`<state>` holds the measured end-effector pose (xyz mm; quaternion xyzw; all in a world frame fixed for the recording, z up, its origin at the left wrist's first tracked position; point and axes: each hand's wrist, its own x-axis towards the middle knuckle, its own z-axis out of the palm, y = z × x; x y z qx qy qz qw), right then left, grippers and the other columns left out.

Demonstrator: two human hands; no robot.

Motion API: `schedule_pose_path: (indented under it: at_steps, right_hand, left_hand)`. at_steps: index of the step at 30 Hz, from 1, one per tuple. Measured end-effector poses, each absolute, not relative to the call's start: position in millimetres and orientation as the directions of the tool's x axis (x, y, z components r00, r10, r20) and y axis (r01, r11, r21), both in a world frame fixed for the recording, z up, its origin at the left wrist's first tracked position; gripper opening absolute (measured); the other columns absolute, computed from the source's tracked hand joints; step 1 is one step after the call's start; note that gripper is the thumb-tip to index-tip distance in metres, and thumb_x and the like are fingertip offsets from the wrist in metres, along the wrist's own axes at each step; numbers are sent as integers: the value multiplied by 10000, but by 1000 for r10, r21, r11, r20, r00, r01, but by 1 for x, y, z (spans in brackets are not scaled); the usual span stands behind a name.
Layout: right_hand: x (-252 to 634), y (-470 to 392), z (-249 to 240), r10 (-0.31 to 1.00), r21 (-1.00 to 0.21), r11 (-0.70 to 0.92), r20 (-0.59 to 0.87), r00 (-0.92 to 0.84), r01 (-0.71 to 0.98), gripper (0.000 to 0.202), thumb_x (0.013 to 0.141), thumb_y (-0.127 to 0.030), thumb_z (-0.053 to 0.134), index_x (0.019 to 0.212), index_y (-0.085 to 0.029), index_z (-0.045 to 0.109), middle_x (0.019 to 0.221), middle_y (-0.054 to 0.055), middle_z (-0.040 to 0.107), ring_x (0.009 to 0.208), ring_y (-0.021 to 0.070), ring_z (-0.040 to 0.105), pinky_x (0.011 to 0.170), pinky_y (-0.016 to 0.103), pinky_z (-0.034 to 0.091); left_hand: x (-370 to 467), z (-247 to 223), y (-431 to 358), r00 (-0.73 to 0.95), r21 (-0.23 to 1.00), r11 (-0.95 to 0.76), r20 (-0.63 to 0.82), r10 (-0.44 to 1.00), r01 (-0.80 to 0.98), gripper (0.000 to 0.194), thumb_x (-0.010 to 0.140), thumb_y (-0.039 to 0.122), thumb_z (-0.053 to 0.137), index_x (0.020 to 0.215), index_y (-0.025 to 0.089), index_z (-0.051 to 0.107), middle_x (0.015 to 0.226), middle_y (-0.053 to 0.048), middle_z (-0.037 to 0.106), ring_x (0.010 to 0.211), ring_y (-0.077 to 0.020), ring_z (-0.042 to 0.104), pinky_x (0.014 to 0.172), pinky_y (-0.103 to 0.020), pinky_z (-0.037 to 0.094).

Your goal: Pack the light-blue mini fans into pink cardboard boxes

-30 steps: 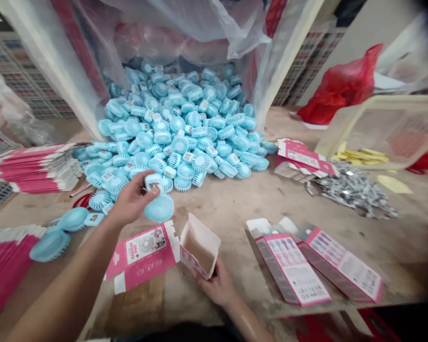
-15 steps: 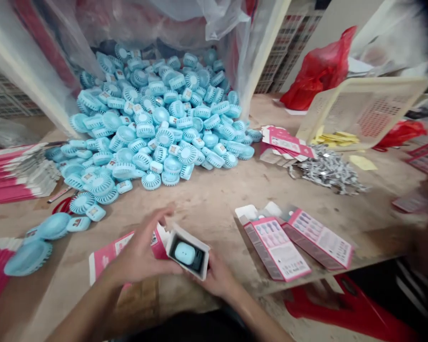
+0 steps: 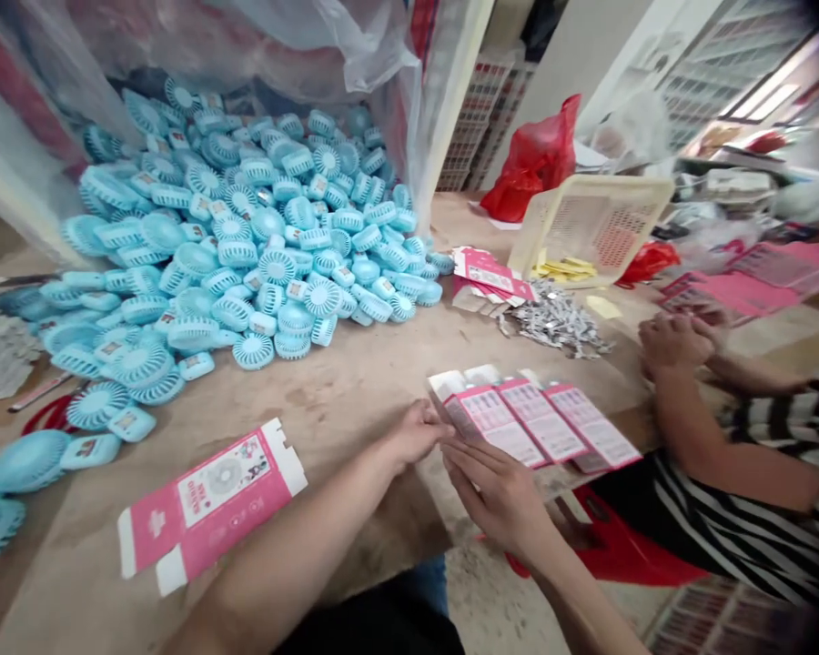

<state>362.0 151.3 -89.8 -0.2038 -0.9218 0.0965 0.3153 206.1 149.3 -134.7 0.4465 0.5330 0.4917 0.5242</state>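
Three pink and white boxes lie side by side near the table's front edge, flaps raised at their far ends. The leftmost box [image 3: 495,423] is touched at its left side by my left hand [image 3: 419,432], whose fingers are curled together. My right hand [image 3: 495,491] is beside it, fingers extended along the lower left edge of the same box. Neither hand lifts anything. A flattened pink carton [image 3: 211,500] with a fan picture lies on the table [image 3: 341,391] to the left of my hands.
Behind is a big heap of light blue fans [image 3: 273,264] spilling from a plastic-lined container. Folded pink cartons [image 3: 488,277], grey metallic pieces [image 3: 560,318] and a cream basket [image 3: 587,227] stand beyond the boxes. At right, a person's clasped hands [image 3: 679,341] rest near pink packaging.
The view has turned right. Both hands have moved right, and the open box they held now lies beside the other two. The flat carton at left is uncovered.
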Motion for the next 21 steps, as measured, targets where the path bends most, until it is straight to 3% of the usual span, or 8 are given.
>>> schedule_pose_path:
  at_steps: [3,5,8,10,13,16,18,21]
  right_hand:
    - [356,139,-111,443,-384,889,580,-684,250,308,900,-108,516,1144,-213,672,970,75,771,827,214,744,709,360,654]
    - [352,132,-129,472,-447,867,592,-653,222,300,894,-108,518,1127,-210,678,948,76,773,805,214,748,692,356,657]
    - [340,123,-147,537,-548,815,592,-601,188,296,898,-117,530,1136,-210,679,918,79,771,797,220,750,670,357,653]
    - [328,121,-149,556,-585,798,620,-553,146,303,894,-109,548,1145,-219,678,910,78,772,788,218,748,669,354,646]
    - [309,121,-138,547,-590,804,681,-486,77,351,882,-78,563,1176,-244,659,907,61,773,785,200,742,681,334,636]
    - [292,119,-122,564,-608,793,713,-417,34,398,886,-60,549,1221,-261,622,933,54,770,826,194,732,701,340,626]
    - [283,117,-114,601,-655,755,716,-356,-43,383,906,-94,531,1241,-260,612,998,66,761,911,212,722,757,385,620]
    - [276,111,-103,637,-706,680,703,-315,-199,325,951,-274,485,1241,-238,627,1113,100,731,1051,279,688,857,512,587]
  left_hand:
    - [135,-117,109,-202,968,226,-201,959,111,463,731,266,733,1165,191,588,1157,-114,617,996,-250,645,836,-380,540]
    - [78,-104,71,-335,901,336,-238,912,275,580,552,290,851,1078,164,641,1213,-167,562,1197,-393,510,992,-531,430]
    - [23,-96,26,-505,513,602,-332,797,612,580,536,361,817,1058,166,655,1130,-175,586,1206,-479,472,990,-619,360]
    - [11,-95,14,-523,436,649,-385,761,623,598,576,391,781,1092,133,625,1064,-184,626,1114,-473,545,921,-597,411]
    - [11,-84,14,-403,564,599,-444,801,569,481,630,365,752,1038,139,637,993,-134,688,980,-382,637,822,-469,495]
    - [18,-50,19,-140,765,454,-442,886,457,234,744,402,690,806,177,680,766,-28,690,718,-221,656,627,-295,506]
    - [28,-24,23,-24,894,241,-250,968,378,237,800,394,674,717,173,697,663,-6,623,584,-141,577,538,-233,448]
    - [57,-1,32,85,951,-133,113,990,281,107,799,268,724,757,173,750,731,-17,594,603,-101,547,564,-213,434]
